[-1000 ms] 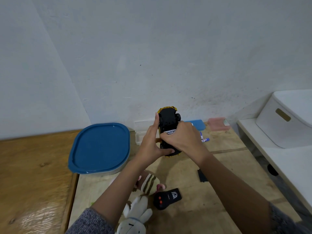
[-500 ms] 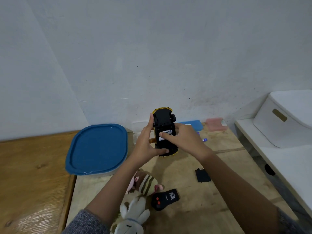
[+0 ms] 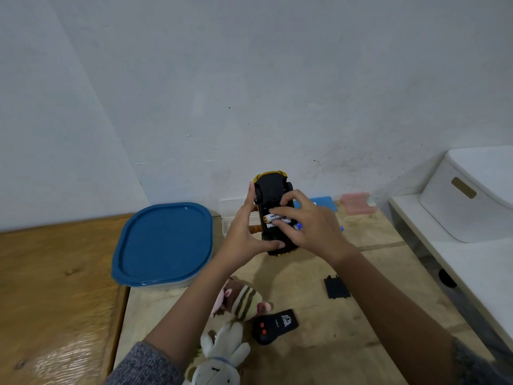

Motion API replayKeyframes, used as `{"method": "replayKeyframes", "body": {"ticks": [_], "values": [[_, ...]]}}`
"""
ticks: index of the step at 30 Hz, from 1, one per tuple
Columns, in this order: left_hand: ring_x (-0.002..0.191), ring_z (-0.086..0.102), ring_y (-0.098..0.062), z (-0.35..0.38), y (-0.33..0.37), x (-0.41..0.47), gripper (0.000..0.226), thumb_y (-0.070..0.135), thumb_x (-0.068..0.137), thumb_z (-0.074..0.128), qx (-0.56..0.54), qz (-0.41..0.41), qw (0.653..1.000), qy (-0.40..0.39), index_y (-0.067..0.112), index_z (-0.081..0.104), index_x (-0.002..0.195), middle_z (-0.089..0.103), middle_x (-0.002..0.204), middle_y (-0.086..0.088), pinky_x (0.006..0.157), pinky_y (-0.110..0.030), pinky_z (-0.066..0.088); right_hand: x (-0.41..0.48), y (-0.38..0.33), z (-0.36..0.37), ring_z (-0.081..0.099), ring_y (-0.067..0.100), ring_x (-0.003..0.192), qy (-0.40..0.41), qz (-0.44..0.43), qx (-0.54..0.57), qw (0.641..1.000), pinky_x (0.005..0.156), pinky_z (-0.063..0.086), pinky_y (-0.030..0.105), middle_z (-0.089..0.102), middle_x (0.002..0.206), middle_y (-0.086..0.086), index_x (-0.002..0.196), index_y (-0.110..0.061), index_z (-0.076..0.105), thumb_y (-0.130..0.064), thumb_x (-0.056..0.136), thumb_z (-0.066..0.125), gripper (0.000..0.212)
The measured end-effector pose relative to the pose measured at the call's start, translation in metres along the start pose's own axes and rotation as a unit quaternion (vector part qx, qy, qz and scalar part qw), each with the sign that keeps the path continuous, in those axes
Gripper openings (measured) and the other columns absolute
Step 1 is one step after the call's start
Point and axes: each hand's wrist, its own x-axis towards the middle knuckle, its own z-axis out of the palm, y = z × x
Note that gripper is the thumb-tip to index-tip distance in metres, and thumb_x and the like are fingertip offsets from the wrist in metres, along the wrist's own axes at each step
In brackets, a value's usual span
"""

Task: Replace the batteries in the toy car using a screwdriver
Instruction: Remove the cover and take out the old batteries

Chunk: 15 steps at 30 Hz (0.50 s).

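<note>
**Toy car upside down in hand, batteries lying across its length**

Toy car (image 3: 270,187) is held clear of the wooden table (image 3: 361,329), just right of the blue-lidded box (image 3: 163,243), chassis facing the camera. Its long axis runs away from the person, yellow nose at the far end. The white batteries (image 3: 270,217) sit crosswise in the open bay, at right angles to that axis.

The left hand (image 3: 245,232) grips the car from the side toward the box. Its fingers lie straight up that flank and the thumb hooks under the near end.

The right hand (image 3: 311,229) comes in from the side away from the box, fingers spread and fairly straight. Its fingertips (image 3: 277,224) rest on the batteries. They appear to be pressing rather than pinching, though the contact is partly hidden.

My reading is that the cells are being seated. The push has to go straight down into the bay, with the left hand bracing underneath.

The black battery cover (image 3: 336,287) lies on the table, further right of the box and nearer the person. It lies on the right hand's side, so that hand would fetch it. I cannot pick out the screwdriver for certain.
</note>
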Motion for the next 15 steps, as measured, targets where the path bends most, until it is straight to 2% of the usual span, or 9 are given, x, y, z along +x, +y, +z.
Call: {"method": "replayKeyframes", "body": {"ticks": [2,4,6,8,10,13,15], "values": [[0.13,0.042,-0.01,0.0,0.0,-0.001,0.129,0.023,0.06,0.088,0.003,-0.001,1.0,-0.01,0.055,-0.007,0.141,0.043,0.14,0.004,0.103,-0.044,0.044,0.003,0.004,-0.002,0.061,0.009,0.061,-0.004,-0.023,0.01,1.0,0.044,0.047,0.029,0.064,0.098,-0.011,0.096,-0.026,0.069,-0.045,0.085,0.052,0.028],[0.129,0.044,-0.012,0.0,0.001,-0.002,0.129,0.02,0.061,0.088,-0.009,-0.001,1.0,-0.008,0.054,-0.007,0.142,0.043,0.14,0.005,0.103,-0.043,0.045,0.008,0.0,-0.007,0.063,0.008,0.068,-0.005,0.002,0.049,0.999,0.051,0.051,0.034,0.066,0.094,-0.012,0.096,-0.024,0.065,-0.047,0.088,0.048,0.03],[0.126,0.047,-0.017,-0.001,0.004,-0.002,0.129,0.016,0.062,0.087,-0.027,-0.001,1.0,-0.005,0.051,-0.007,0.142,0.043,0.136,0.007,0.101,-0.042,0.047,0.013,-0.005,-0.011,0.057,0.003,0.059,0.026,0.058,0.12,0.991,0.051,0.048,0.028,0.068,0.086,-0.01,0.096,-0.023,0.059,-0.044,0.091,0.048,0.025],[0.123,0.05,-0.021,-0.001,0.008,-0.001,0.129,0.011,0.062,0.087,-0.044,-0.005,0.999,-0.008,0.05,-0.007,0.143,0.043,0.132,0.01,0.097,-0.039,0.05,0.017,-0.01,-0.015,0.05,0.005,0.05,0.074,0.123,0.24,0.96,0.05,0.042,0.027,0.066,0.072,-0.008,0.091,-0.027,0.051,-0.037,0.091,0.045,0.012],[0.123,0.051,-0.023,-0.002,0.011,-0.001,0.129,0.013,0.062,0.087,-0.052,-0.012,0.999,-0.008,0.059,-0.008,0.136,0.042,0.13,0.011,0.096,-0.042,0.051,0.022,-0.013,-0.02,0.047,0.013,0.054,0.122,0.192,0.336,0.914,0.056,0.04,0.034,0.053,0.061,-0.004,0.084,-0.027,0.042,-0.027,0.09,0.042,0.006],[0.125,0.049,-0.026,-0.003,0.013,-0.001,0.131,0.027,0.056,0.088,-0.049,-0.015,0.999,0.008,0.068,-0.012,0.131,0.038,0.14,0.01,0.099,-0.052,0.045,0.023,-0.015,-0.026,0.032,0.016,0.057,0.156,0.283,0.385,0.865,0.056,0.03,0.034,0.034,0.061,0.005,0.076,-0.014,0.035,-0.009,0.092,0.039,0.017],[0.127,0.047,-0.026,-0.004,0.014,-0.001,0.133,0.034,0.053,0.088,-0.052,-0.016,0.998,0.011,0.066,-0.014,0.132,0.035,0.144,0.01,0.101,-0.055,0.043,0.018,-0.011,-0.027,0.03,0.013,0.055,0.142,0.32,0.381,0.856,0.055,0.029,0.03,0.034,0.061,0.006,0.074,-0.006,0.039,-0.007,0.093,0.042,0.02]]}}
